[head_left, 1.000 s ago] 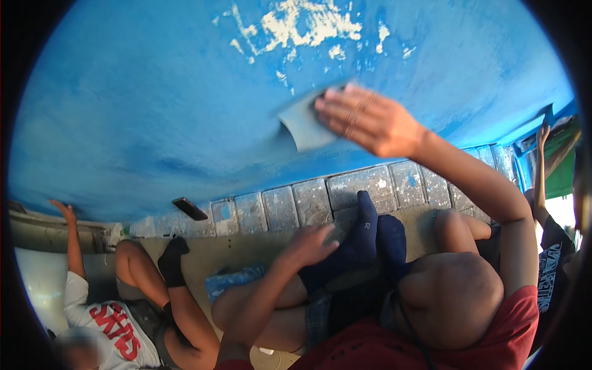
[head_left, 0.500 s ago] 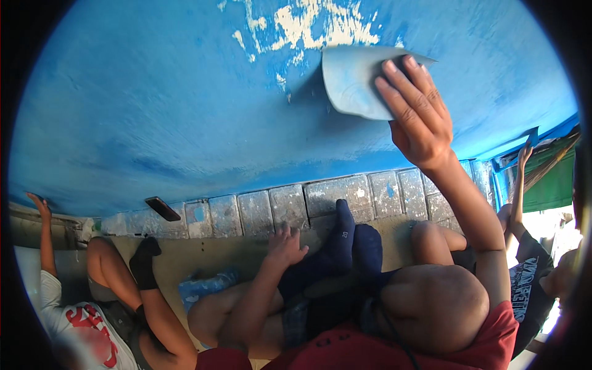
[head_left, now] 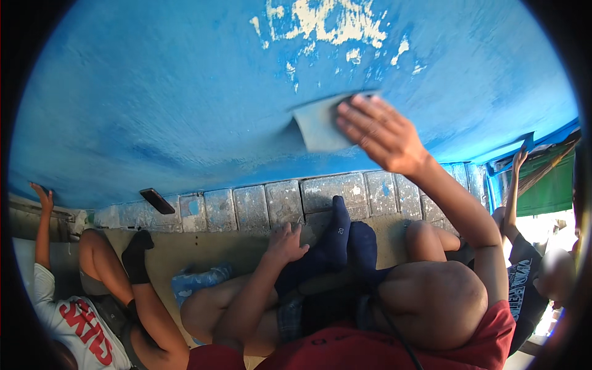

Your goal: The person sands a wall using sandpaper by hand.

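My right hand (head_left: 379,132) presses flat on a grey sheet of sandpaper (head_left: 317,126) against the big curved blue painted surface (head_left: 185,92) in front of me. Above the sheet the paint is worn off in white patches (head_left: 333,21). My left hand (head_left: 287,242) rests with loose fingers on my leg, next to my feet in dark blue socks (head_left: 336,240). My bare knees and red shirt fill the lower edge.
A row of grey blocks (head_left: 265,203) runs under the blue surface, with a small dark object (head_left: 156,200) on it. A person in a white shirt (head_left: 68,314) sits at the left, another person (head_left: 524,265) at the right with an arm raised. A blue bundle (head_left: 197,280) lies on the ground.
My right hand slid the sandpaper up and to the right, then back down and left. My left hand stayed on my leg.
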{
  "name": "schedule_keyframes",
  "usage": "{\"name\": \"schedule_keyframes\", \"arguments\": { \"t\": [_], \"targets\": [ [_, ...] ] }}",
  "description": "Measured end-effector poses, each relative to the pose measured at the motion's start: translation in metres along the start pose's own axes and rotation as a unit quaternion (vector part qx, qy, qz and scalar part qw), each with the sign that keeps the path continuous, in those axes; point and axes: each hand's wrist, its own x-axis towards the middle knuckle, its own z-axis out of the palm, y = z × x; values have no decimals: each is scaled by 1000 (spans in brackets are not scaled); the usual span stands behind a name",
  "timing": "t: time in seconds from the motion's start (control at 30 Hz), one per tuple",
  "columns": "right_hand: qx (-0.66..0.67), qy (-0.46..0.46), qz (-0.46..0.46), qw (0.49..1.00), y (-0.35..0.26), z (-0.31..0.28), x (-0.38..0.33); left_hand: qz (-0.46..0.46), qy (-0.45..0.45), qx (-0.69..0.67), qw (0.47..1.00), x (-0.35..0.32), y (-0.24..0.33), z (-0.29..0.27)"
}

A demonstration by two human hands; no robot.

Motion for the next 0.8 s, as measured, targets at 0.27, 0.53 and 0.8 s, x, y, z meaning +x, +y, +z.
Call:
{"name": "schedule_keyframes", "arguments": {
  "t": [0.27, 0.53, 0.8],
  "targets": [
    [23, -4, 41, 999, -9, -9, 8, -32, 45, -6, 998, 0, 5, 1],
    [26, 4, 35, 999, -4, -6, 4, -23, 47, -37, 998, -1, -5, -5],
    [2, 60, 70, 996, 1, -3, 3, -28, -33, 24, 999, 4, -7, -14]
  ]
}}
